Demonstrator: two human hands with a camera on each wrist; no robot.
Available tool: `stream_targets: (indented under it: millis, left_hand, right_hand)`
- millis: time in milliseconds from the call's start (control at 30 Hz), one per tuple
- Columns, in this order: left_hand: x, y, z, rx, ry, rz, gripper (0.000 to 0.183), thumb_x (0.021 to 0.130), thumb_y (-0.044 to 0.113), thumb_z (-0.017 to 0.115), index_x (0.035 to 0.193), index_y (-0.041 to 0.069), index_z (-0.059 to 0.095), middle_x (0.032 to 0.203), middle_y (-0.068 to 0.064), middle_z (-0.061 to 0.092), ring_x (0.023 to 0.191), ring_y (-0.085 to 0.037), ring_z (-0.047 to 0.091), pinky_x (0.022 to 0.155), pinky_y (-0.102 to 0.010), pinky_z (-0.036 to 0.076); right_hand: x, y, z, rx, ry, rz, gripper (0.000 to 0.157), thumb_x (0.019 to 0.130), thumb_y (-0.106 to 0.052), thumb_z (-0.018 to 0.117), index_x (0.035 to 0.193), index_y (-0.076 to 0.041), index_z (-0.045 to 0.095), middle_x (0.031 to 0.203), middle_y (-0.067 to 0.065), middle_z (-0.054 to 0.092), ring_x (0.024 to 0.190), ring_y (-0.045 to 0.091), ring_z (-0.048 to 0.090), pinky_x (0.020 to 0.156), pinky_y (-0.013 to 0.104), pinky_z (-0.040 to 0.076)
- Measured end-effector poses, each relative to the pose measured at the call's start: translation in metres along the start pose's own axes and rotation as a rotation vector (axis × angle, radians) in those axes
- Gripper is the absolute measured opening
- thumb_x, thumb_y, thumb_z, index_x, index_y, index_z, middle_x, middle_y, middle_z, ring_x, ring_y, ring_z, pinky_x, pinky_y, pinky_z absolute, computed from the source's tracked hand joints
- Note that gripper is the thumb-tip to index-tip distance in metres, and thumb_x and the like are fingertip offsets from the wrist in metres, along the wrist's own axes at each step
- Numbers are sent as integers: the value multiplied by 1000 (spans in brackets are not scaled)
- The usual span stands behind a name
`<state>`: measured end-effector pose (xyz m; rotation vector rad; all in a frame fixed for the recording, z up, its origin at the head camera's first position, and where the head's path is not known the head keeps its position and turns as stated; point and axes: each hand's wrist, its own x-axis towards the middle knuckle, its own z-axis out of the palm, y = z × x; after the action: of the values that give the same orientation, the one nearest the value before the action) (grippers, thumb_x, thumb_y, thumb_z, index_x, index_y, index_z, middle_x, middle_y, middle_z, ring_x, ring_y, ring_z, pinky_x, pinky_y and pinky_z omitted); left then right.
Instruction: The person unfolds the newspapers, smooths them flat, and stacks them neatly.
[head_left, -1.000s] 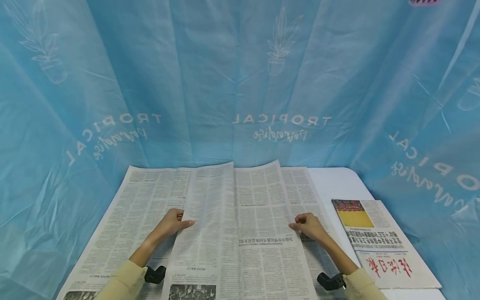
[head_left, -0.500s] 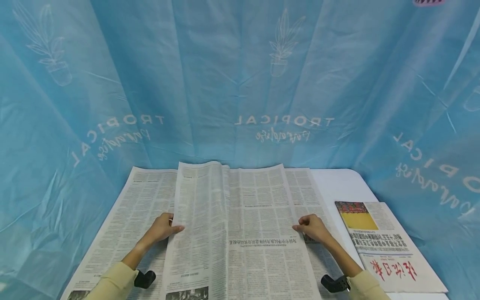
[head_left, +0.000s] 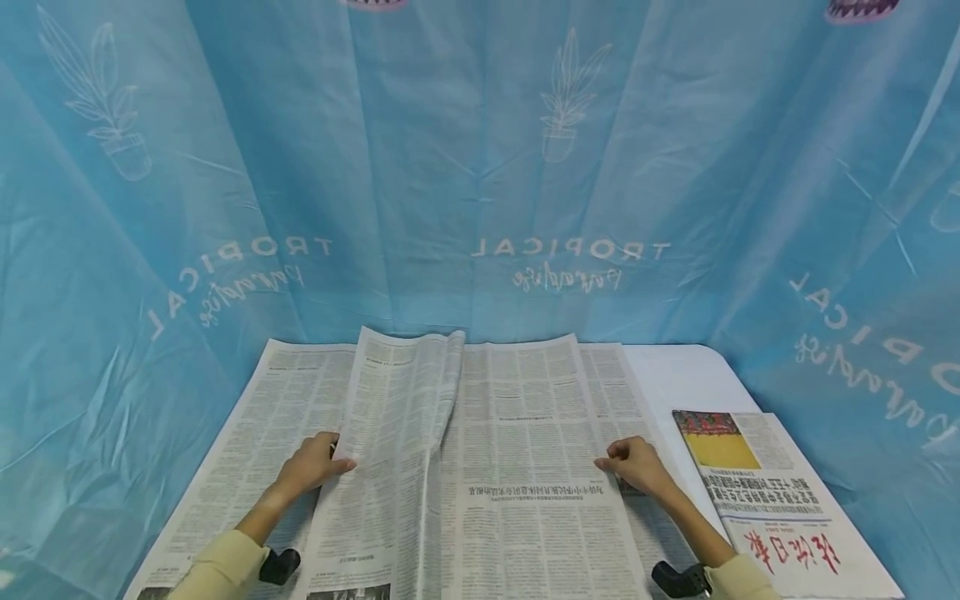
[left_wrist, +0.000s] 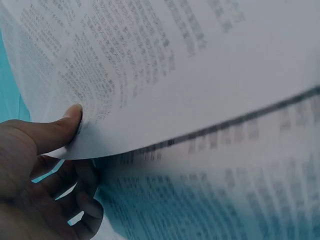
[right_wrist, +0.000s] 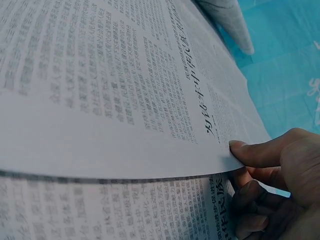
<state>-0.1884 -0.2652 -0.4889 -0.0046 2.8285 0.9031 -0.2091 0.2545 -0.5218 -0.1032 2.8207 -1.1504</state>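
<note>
A large printed newspaper sheet (head_left: 517, 433) lies between my two hands in the head view, with a raised fold (head_left: 431, 417) left of its middle. My left hand (head_left: 311, 467) pinches the sheet's left edge, its thumb (left_wrist: 70, 122) on top and the other fingers beneath. At the opposite edge my right hand (head_left: 637, 467) pinches the paper between thumb (right_wrist: 255, 152) and fingers. Both wrist views show the held edge lifted above more printed paper. Another spread newspaper sheet (head_left: 232, 467) lies underneath and sticks out on both sides.
A folded newspaper stack (head_left: 806, 508) with red characters and a yellow picture lies to the right on the white table (head_left: 675, 375). Behind the table hangs a blue curtain (head_left: 480, 167) with white lettering, also along both sides.
My left hand has moved left with its edge of the sheet, and the left part has opened wider. My right hand, still pinching its edge, has shifted slightly right.
</note>
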Motion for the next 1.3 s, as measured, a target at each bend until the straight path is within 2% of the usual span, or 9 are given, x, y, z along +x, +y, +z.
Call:
stream_targets:
  millis: [200, 333, 500, 667, 1000, 1200, 1300]
  left_hand:
    - [-2, -6, -8, 119, 30, -14, 21, 84, 17, 75, 88, 2, 62, 77, -8, 65, 63, -18, 57, 54, -35, 43]
    - [-5, -13, -12, 146, 33, -25, 21, 84, 17, 76, 85, 3, 60, 79, -9, 65, 64, -19, 57, 54, -36, 43]
    - [-7, -21, -17, 146, 34, -44, 21, 84, 16, 75, 82, 4, 58, 78, -8, 63, 63, -18, 55, 54, -35, 41]
    - [-7, -30, -24, 137, 37, -35, 20, 85, 15, 74, 87, 0, 62, 80, -10, 65, 64, -19, 57, 54, -35, 44]
    - [-8, -47, -36, 94, 30, -45, 20, 86, 14, 73, 85, -2, 61, 74, -8, 63, 62, -18, 56, 54, -33, 42]
    - [-10, -54, -39, 91, 39, -54, 26, 86, 14, 72, 75, 2, 53, 65, -6, 52, 57, -17, 44, 53, -30, 34]
    - [-10, -55, -41, 99, 39, -53, 27, 86, 16, 73, 75, 1, 53, 67, -7, 53, 58, -17, 45, 53, -30, 34]
  right_hand:
    - [1, 4, -2, -23, 20, 10, 19, 84, -14, 75, 73, -4, 63, 58, -2, 46, 54, 12, 39, 51, 26, 35]
    - [-1, 7, -4, -30, 25, 4, 17, 83, -14, 77, 75, -3, 66, 60, -1, 51, 54, 12, 42, 51, 26, 36]
    - [-5, 11, -9, -39, 37, 11, 16, 82, -14, 77, 77, -2, 67, 63, 2, 56, 57, 14, 45, 53, 28, 38]
    - [-7, 15, -16, -55, 52, 26, 19, 82, -15, 78, 82, 1, 68, 66, 4, 60, 58, 15, 49, 52, 30, 41]
    - [-7, 28, -27, -78, 72, 47, 20, 81, -16, 78, 79, 0, 67, 64, 3, 57, 55, 15, 47, 50, 29, 40]
    - [-6, 34, -33, -83, 86, 57, 19, 80, -16, 78, 75, -2, 66, 61, 2, 54, 55, 15, 46, 48, 28, 38]
    - [-7, 37, -37, -102, 91, 66, 20, 80, -16, 78, 75, -2, 66, 62, 3, 55, 56, 15, 47, 49, 28, 38]
